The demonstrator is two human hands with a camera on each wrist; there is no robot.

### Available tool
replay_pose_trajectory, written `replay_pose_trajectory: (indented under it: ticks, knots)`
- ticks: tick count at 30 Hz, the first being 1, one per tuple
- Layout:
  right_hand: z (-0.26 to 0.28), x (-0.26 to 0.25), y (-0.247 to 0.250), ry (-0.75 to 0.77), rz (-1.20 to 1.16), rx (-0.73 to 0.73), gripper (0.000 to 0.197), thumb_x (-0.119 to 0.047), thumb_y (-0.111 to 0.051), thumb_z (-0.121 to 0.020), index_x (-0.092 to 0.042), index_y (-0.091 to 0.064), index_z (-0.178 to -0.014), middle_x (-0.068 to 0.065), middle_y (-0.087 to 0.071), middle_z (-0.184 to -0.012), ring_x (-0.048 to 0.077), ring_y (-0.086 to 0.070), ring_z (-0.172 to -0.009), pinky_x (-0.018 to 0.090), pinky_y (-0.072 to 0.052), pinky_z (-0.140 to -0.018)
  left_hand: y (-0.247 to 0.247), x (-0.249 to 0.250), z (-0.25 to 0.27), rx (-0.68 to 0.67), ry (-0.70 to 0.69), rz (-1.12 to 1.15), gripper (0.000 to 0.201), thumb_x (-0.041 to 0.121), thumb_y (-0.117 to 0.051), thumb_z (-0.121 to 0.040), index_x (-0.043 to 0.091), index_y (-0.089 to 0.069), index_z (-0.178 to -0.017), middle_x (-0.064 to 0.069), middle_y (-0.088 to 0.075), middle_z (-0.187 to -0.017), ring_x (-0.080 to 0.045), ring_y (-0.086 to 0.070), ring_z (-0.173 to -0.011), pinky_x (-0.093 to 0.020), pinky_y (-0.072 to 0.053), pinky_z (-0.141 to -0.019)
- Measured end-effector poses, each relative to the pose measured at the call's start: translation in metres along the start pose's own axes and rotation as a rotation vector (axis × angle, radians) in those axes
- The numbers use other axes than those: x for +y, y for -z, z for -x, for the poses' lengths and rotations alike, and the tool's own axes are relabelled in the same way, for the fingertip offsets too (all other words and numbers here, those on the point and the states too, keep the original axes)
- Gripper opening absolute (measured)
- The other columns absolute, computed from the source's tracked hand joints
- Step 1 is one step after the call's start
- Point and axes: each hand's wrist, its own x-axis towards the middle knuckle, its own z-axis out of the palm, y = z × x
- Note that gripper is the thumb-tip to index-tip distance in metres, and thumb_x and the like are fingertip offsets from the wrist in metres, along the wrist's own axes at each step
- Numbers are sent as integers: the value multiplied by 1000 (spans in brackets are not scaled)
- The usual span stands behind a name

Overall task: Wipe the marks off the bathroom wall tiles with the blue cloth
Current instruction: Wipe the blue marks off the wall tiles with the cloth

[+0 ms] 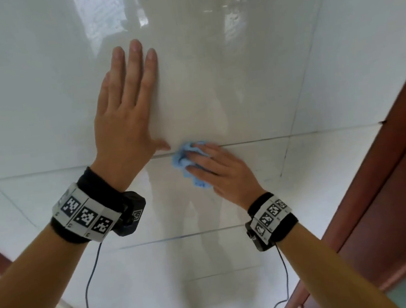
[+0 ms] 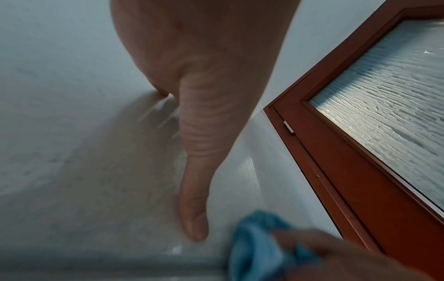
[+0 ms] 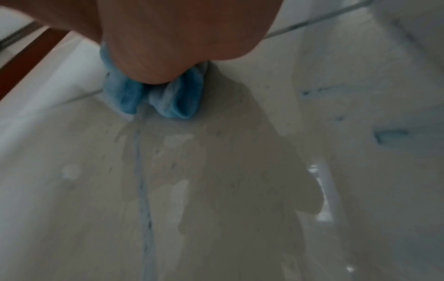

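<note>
The right hand (image 1: 214,170) presses the bunched blue cloth (image 1: 185,161) on the wall tiles (image 1: 252,83), fingers curled over it. The cloth sits right on a tile line, just beside the left thumb. The left hand (image 1: 125,112) lies flat and open on the wall, holding nothing. To wipe well, I think the cloth should stay flat and pushed firmly. The brown door (image 1: 390,169) stands beyond the right hand.
</note>
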Motion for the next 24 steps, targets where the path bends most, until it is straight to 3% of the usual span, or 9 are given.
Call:
replay_pose_trajectory:
  ticks: [3,6,8,10,13,17,19,21,24]
  knots:
    - [-16,20,23,-217,-21,205,29,-1,-52,-103,8,-67,-126,25,-59,-140,23,-49,-143,40,-38,-119,2,-2,1,-10,-8,2,162,58,-97,-43,12,-5,-168,-12,-3,-176,-35,-2,-162,-46,-12,-132]
    - [-59,53,54,-473,108,467,36,1,-64,-97,-3,-67,-133,21,-55,-146,30,-54,-134,28,-41,-114,2,-2,2,-19,-5,2,165,58,-97,-40,13,-5,-168,-11,-2,-176,-35,-2,-162,-46,-11,-132]
    - [-90,65,64,-593,100,631,38,1,-63,-95,-6,-68,-133,21,-55,-145,23,-52,-133,25,-42,-112,1,-2,2,-19,-5,-6,166,59,-97,-39,14,-4,-168,-10,-2,-176,-34,-2,-162,-46,-11,-132]
    - [-105,63,60,-649,108,690,40,-1,-62,-94,-8,-68,-133,18,-55,-146,18,-51,-132,24,-42,-111,1,-3,1,-24,-8,-13,166,60,-96,-39,14,-3,-168,-10,-1,-176,-33,-1,-162,-45,-11,-132]
    - [-94,44,34,-602,133,585,43,3,-68,-93,-11,-69,-133,15,-55,-148,27,-54,-132,27,-43,-110,1,-4,2,-23,-6,-6,165,62,-95,-40,14,-3,-168,-10,-1,-176,-33,-1,-162,-46,-11,-132]
    - [-34,10,-7,-336,41,272,48,18,-63,-85,-2,-71,-128,20,-59,-142,36,-53,-136,43,-35,-121,1,-3,2,-13,-9,19,160,60,-95,-44,12,-5,-168,-12,-2,-176,-35,-2,-162,-46,-10,-132]
    - [-4,-6,-16,-210,-41,130,33,8,-50,-101,1,-73,-122,19,-63,-139,35,-52,-138,48,-36,-120,2,-2,4,-8,-3,20,161,59,-97,-45,11,-5,-168,-12,-3,-176,-34,-2,-162,-46,-10,-132]
    - [14,-15,-11,-140,-53,-11,40,0,-36,-107,-2,-75,-120,14,-64,-139,34,-54,-137,52,-43,-115,4,2,7,-21,2,33,161,54,-99,-46,11,-2,-168,-11,0,-176,-33,-1,-162,-44,-8,-132]
    - [13,-2,16,-126,-48,17,35,-4,-42,-109,-2,-74,-121,12,-63,-141,31,-54,-137,46,-39,-119,12,13,4,-20,-25,43,160,52,-100,-49,13,0,-168,-7,2,-176,-32,1,-163,-45,-7,-132]
